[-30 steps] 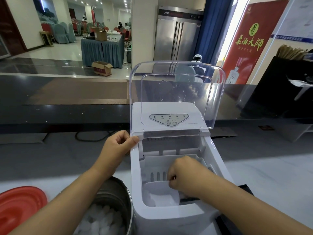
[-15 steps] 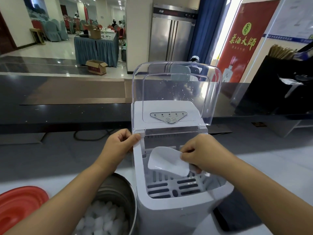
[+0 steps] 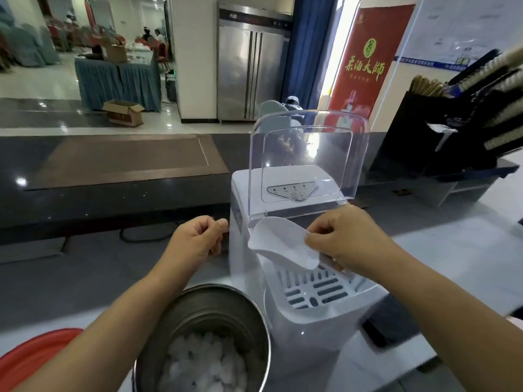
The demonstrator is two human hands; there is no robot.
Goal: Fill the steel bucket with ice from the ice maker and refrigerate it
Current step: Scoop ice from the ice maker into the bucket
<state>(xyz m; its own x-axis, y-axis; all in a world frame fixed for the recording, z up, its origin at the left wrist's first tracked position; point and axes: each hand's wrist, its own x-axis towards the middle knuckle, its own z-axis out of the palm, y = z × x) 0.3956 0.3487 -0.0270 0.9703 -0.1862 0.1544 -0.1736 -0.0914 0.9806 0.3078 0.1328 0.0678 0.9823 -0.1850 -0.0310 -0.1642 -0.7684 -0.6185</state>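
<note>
A white ice maker [image 3: 319, 329] stands on the counter with its clear lid [image 3: 308, 157] raised. Its slotted white basket [image 3: 314, 290] shows inside the opening. My right hand [image 3: 345, 239] grips a white plastic scoop [image 3: 280, 241] above the maker's left rim, its mouth pointing left. My left hand [image 3: 198, 239] hangs loosely curled just left of the maker, holding nothing and apart from it. The steel bucket [image 3: 209, 309] sits at the bottom centre, left of the maker, partly filled with ice cubes [image 3: 203, 360].
A red round lid [image 3: 31, 355] lies at the bottom left. A dark raised bar ledge [image 3: 113, 176] runs behind the counter. A steel two-door refrigerator [image 3: 252, 69] stands across the room. A black holder with utensils [image 3: 458, 125] sits at the right.
My right hand lifted the scoop out of the basket and carried it left above the rim. My left hand let go of the ice maker's corner and drew away to the left.
</note>
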